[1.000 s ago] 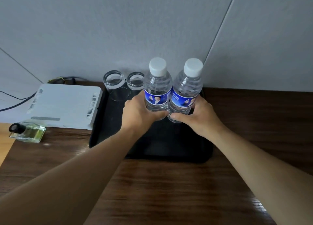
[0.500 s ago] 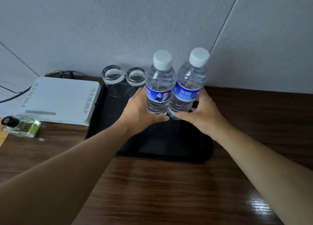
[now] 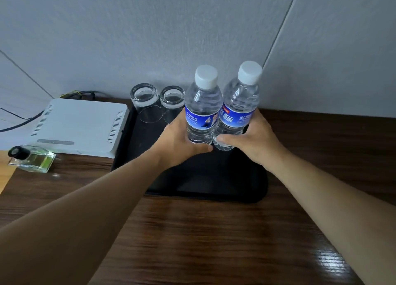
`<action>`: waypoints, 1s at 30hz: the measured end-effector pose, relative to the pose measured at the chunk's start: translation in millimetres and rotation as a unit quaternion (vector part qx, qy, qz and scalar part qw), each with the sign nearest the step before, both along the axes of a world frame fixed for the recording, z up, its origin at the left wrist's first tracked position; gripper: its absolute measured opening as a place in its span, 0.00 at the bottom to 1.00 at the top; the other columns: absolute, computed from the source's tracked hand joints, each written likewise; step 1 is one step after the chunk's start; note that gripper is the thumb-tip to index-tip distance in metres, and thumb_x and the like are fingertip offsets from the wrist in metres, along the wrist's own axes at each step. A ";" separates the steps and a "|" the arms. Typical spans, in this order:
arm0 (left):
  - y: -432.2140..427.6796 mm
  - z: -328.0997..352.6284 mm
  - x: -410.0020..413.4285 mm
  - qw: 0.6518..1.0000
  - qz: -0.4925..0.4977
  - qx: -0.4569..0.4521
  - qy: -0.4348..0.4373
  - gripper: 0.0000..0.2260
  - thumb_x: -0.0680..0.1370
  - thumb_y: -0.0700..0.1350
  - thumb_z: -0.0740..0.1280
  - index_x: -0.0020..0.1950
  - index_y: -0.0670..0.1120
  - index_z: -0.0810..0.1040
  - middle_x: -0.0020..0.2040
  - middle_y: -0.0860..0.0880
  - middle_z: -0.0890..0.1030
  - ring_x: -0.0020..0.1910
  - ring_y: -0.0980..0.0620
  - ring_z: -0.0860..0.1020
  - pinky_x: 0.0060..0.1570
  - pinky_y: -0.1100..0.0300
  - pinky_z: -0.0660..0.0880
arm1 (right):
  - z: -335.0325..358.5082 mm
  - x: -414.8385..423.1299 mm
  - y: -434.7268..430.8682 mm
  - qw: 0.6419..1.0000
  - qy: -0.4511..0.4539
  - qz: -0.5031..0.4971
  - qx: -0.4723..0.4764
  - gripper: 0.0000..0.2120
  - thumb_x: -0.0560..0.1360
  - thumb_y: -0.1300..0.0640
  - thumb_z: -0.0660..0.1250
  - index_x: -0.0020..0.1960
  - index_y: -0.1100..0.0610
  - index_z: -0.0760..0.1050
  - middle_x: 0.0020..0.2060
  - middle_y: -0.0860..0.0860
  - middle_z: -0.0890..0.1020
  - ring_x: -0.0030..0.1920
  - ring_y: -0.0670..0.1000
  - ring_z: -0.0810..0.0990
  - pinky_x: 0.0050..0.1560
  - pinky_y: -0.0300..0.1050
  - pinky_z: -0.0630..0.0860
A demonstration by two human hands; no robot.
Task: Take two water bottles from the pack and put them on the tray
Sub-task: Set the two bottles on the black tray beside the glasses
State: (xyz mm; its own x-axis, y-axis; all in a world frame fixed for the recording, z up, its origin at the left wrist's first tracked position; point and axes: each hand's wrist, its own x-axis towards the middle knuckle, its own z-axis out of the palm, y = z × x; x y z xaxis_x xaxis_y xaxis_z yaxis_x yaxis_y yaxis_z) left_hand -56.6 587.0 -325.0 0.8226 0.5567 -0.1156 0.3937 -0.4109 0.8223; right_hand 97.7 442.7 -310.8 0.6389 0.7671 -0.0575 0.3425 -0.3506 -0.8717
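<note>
Two hands, one bottle each: left hand has its fingers wrapped around the lower body of the left water bottle, right hand has its fingers closed around the lower body of the right water bottle. Both bottles are upright-ish, tilted slightly away from the camera, sides touching, white caps on, blue labels facing the camera. Both sit over the back half of the black tray; can't tell whether the bases touch the tray floor, hands hide that. One tray, lying on the dark wood desk against the grey wall. Two clear glasses stand upside down side by side in the tray's back left corner, just left of the bottles. One white router-type box touches the tray's left edge, cables running behind it. One small glass flask with a black stopper lies in front of the box, near the desk's left edge.
</note>
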 end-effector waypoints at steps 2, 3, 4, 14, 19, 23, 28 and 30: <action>4.1 -0.8 -0.8 1.000 -0.007 -0.001 0.019 0.31 0.66 0.49 0.82 0.66 0.56 0.73 0.54 0.63 0.82 0.54 0.69 0.78 0.60 0.60 0.78 | -1.7 1.3 -1.2 1.000 -0.009 -0.009 0.000 0.34 0.61 0.56 0.82 0.63 0.48 0.73 0.53 0.39 0.81 0.54 0.37 0.80 0.55 0.37 0.76; 5.1 -1.9 -1.7 1.000 0.001 0.006 0.018 0.29 0.66 0.48 0.82 0.63 0.56 0.74 0.51 0.65 0.82 0.52 0.72 0.78 0.57 0.66 0.77 | -2.6 4.4 -2.6 1.000 0.004 -0.001 -0.006 0.33 0.62 0.59 0.81 0.63 0.47 0.73 0.53 0.39 0.82 0.55 0.39 0.80 0.59 0.44 0.77; 4.8 -2.4 -2.4 1.000 0.013 0.012 0.013 0.27 0.66 0.48 0.83 0.59 0.57 0.74 0.47 0.66 0.81 0.49 0.75 0.77 0.53 0.73 0.74 | -2.3 6.6 -3.8 1.000 0.023 0.017 -0.008 0.32 0.63 0.62 0.79 0.64 0.47 0.73 0.54 0.40 0.82 0.56 0.40 0.80 0.62 0.49 0.77; 6.8 -2.7 -4.2 0.998 0.032 0.051 0.013 0.33 0.62 0.52 0.84 0.63 0.58 0.74 0.51 0.65 0.81 0.53 0.69 0.78 0.58 0.58 0.78 | -10.6 3.5 -3.0 1.000 0.022 0.011 -0.011 0.33 0.61 0.55 0.80 0.63 0.43 0.72 0.54 0.40 0.82 0.57 0.42 0.79 0.61 0.52 0.77; 8.2 -0.7 1.4 1.000 -0.008 -0.005 0.023 0.42 0.63 0.45 0.84 0.71 0.56 0.67 0.61 0.61 0.78 0.63 0.57 0.77 0.65 0.55 0.74 | -4.8 7.4 -4.6 0.998 0.031 0.049 -0.009 0.31 0.62 0.59 0.79 0.60 0.39 0.72 0.55 0.40 0.82 0.59 0.41 0.78 0.63 0.55 0.76; 14.7 3.4 -2.2 0.998 0.013 0.012 0.053 0.27 0.63 0.46 0.84 0.56 0.58 0.76 0.44 0.66 0.81 0.44 0.78 0.76 0.47 0.76 0.70 | -5.8 5.0 -3.5 0.999 0.010 0.039 -0.024 0.32 0.62 0.53 0.79 0.64 0.44 0.73 0.56 0.40 0.82 0.58 0.41 0.79 0.59 0.54 0.79; -3.5 0.8 7.0 0.998 0.062 0.019 0.011 0.32 0.56 0.59 0.83 0.56 0.59 0.75 0.54 0.58 0.83 0.58 0.54 0.80 0.62 0.53 0.76 | -5.8 2.1 -4.3 0.999 -0.047 0.017 -0.021 0.31 0.62 0.52 0.82 0.61 0.48 0.74 0.51 0.39 0.81 0.52 0.41 0.79 0.51 0.36 0.75; -2.6 -1.6 5.3 0.998 0.057 0.003 0.008 0.36 0.58 0.57 0.83 0.63 0.57 0.75 0.56 0.59 0.83 0.58 0.58 0.80 0.62 0.56 0.76 | -2.8 3.6 -5.1 0.997 -0.069 0.024 -0.023 0.33 0.60 0.51 0.82 0.62 0.46 0.73 0.52 0.39 0.80 0.52 0.40 0.78 0.49 0.29 0.70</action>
State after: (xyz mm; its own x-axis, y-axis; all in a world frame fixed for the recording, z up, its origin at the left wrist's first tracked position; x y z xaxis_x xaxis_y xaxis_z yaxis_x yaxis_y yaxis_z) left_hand -51.3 584.4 -326.5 0.7521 0.6472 -0.1244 0.4514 -0.3684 0.8127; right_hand 101.2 437.6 -313.7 0.6063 0.7952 -0.0073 0.4753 -0.3697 -0.7984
